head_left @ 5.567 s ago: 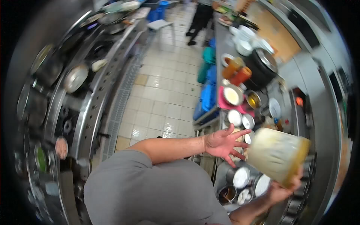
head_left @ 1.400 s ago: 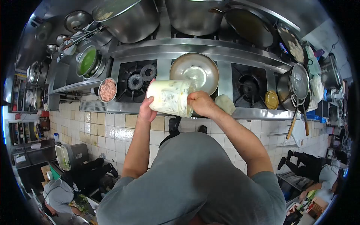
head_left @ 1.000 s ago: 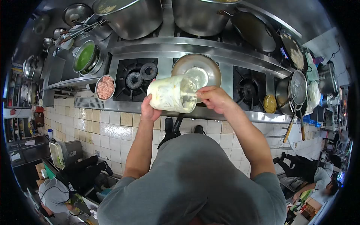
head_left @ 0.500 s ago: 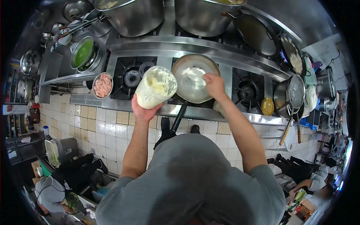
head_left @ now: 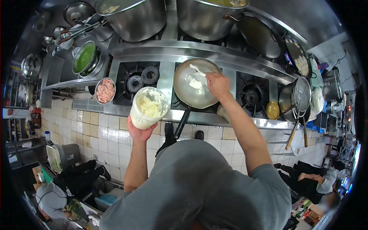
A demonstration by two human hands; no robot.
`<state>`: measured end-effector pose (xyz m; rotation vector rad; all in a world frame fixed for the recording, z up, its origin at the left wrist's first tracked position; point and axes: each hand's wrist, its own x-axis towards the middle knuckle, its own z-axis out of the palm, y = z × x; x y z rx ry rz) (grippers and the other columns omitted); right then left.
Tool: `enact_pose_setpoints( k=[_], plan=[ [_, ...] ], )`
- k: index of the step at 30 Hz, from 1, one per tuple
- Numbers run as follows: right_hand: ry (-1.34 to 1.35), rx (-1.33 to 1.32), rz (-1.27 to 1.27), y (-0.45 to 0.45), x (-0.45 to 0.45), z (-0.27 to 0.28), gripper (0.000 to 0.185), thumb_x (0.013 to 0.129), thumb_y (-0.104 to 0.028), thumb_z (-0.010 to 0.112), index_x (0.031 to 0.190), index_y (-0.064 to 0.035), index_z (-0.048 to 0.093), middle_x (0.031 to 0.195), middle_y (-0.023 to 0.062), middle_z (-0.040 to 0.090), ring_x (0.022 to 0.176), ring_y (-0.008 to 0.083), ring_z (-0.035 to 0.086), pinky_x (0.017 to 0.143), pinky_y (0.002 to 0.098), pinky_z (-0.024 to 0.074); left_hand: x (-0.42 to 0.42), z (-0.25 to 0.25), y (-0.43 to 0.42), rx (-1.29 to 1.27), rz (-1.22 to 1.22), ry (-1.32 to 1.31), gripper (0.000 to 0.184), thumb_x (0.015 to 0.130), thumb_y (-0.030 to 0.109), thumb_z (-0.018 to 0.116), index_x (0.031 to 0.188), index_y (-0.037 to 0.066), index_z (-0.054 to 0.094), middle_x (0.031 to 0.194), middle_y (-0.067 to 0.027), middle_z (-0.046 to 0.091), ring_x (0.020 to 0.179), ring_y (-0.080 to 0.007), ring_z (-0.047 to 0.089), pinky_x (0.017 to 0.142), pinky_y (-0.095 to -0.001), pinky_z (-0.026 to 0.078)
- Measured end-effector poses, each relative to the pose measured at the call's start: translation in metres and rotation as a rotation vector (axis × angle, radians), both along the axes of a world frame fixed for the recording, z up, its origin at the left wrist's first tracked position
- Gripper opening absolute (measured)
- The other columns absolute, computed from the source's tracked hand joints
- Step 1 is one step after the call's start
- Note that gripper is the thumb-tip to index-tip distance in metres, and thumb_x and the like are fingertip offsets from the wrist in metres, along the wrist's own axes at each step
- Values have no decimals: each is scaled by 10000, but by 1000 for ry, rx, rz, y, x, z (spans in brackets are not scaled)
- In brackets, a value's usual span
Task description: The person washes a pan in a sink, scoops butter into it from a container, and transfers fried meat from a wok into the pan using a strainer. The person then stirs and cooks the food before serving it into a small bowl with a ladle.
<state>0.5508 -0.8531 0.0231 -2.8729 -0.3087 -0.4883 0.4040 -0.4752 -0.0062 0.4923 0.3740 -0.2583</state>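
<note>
My left hand (head_left: 141, 130) is wrapped round the lower part of a white plastic tub (head_left: 142, 122), tilted so its mouth faces up. Inside the tub is a pale yellow, butter-like spread (head_left: 150, 106). My right hand (head_left: 217, 85) is closed on a spoon (head_left: 197, 70), its end coated in the same pale spread, above the frying pan (head_left: 184, 90). A white lump of the spread (head_left: 195, 83) lies in the pan. The pan sits on a burner, its black handle (head_left: 183, 122) pointing toward me.
Left of the stove are a bowl of raw pink meat (head_left: 105, 91) and a pot of green liquid (head_left: 85, 58). Two large stockpots (head_left: 132, 23) stand behind. A small yellow dish (head_left: 273, 110) and stacked pans with strainers (head_left: 301, 95) are at right. Other people work behind on both sides.
A white lump now lies in the pan. My left hand has drawn the tub back toward me and slightly left. The coated spoon end now shows over the pan's far side.
</note>
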Motion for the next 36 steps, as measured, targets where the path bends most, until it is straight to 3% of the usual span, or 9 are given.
enact_pose_setpoints(
  k=[2, 4, 14, 19, 22, 26, 29, 32, 36],
  plan=[
    [-81, 60, 35, -4, 1, -37, 131, 842, -140, 567, 808, -109, 690, 826, 101, 717, 775, 289, 722, 666, 402, 584, 1, 3, -1, 17, 13, 8, 809, 885, 734, 395, 1513, 225, 384, 1501, -104, 459, 1283, -370, 520, 876, -539, 532],
    [404, -242, -157, -16, 2, -81, 135, 881, -207, 608, 897, -154, 732, 901, 82, 734, 808, 312, 714, 685, 430, 569, -3, 7, 1, 41, 22, 22, 808, 886, 733, 393, 1512, 222, 386, 1496, -109, 464, 1277, -369, 526, 872, -535, 534],
    [221, 272, -331, 0, -46, 35, 212, 931, -212, 561, 959, -119, 750, 976, 159, 728, 891, 348, 704, 762, 429, 560, 4, 5, -12, -21, -17, 40, 800, 864, 738, 396, 1478, 227, 438, 1485, -104, 478, 1248, -376, 543, 856, -585, 537],
    [199, 771, 145, 40, -103, 108, 184, 919, -179, 592, 949, -56, 725, 952, 173, 719, 884, 367, 686, 773, 435, 542, 17, -5, -10, -111, -191, -135, 841, 876, 676, 449, 1537, 163, 363, 1532, -131, 434, 1395, -372, 429, 1085, -598, 410],
    [297, 291, 257, 67, -113, 131, 200, 898, -186, 623, 956, -19, 715, 934, 182, 716, 862, 355, 690, 764, 415, 539, 34, 11, -28, -28, -158, -264, 810, 885, 540, 542, 1547, 123, 333, 1529, -140, 434, 1382, -347, 451, 1129, -535, 380],
    [631, 237, 277, 73, -105, 112, 197, 872, -177, 641, 959, -17, 716, 883, 175, 711, 793, 304, 687, 725, 388, 527, 51, 37, -46, -27, -270, -329, 820, 876, 444, 603, 1557, 101, 303, 1522, -148, 444, 1389, -321, 450, 1157, -476, 358],
    [762, 937, 231, 63, -104, 89, 172, 912, -154, 647, 932, 1, 718, 685, 35, 626, 646, 135, 572, 592, 319, 445, 56, 28, -48, -19, -268, -318, 811, 885, 435, 593, 1560, 97, 296, 1527, -146, 438, 1376, -318, 468, 1155, -466, 367],
    [975, 1356, 19, 43, -98, 82, 192, 900, -152, 658, 948, 24, 719, 693, 16, 616, 642, 117, 553, 576, 295, 437, 54, 13, -48, -14, -241, -260, 800, 898, 499, 540, 1556, 106, 308, 1541, -146, 417, 1373, -341, 466, 1135, -505, 383],
    [1035, 1576, -41, 16, -88, 92, 162, 897, -127, 666, 962, 16, 704, 618, -67, 468, 530, 30, 364, 480, 227, 253, 42, 11, -40, -116, -267, -173, 793, 893, 642, 433, 1535, 182, 364, 1536, -135, 423, 1362, -404, 457, 1007, -615, 467]
  ],
)
